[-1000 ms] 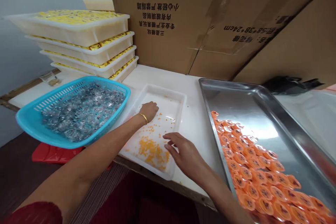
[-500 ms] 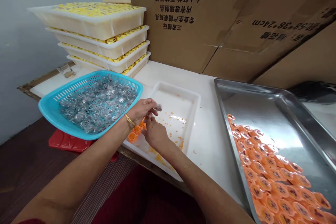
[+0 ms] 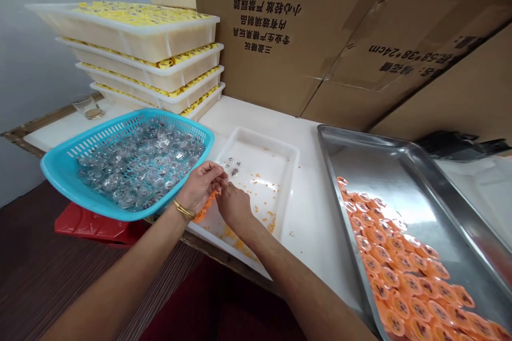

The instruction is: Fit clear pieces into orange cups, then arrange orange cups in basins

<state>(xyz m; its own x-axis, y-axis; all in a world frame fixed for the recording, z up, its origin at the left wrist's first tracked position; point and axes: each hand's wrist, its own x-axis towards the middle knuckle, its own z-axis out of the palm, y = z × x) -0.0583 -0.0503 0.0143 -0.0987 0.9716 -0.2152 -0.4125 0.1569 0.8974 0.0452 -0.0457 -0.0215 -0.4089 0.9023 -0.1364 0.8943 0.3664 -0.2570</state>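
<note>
Orange cups (image 3: 203,213): sit at the near left of the white tray (image 3: 258,159), partly hidden by the left hand (image 3: 198,187). Left hand and right hand (image 3: 235,206): meet at curled fingertips; cannot tell whether grasping anything. Blue basket (image 3: 64,176): holds clear pieces (image 3: 162,141), left of the tray. Metal tray (image 3: 376,170): stands right on the worktop (image 3: 308,197), bearing orange pieces (image 3: 404,262).

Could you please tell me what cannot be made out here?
Head view: anything between the left hand and right hand, hidden by both.
Head view: orange pieces by the left hand, partly covered by it.
Head view: near end of the steel tray, cut off by the bottom edge.
</note>
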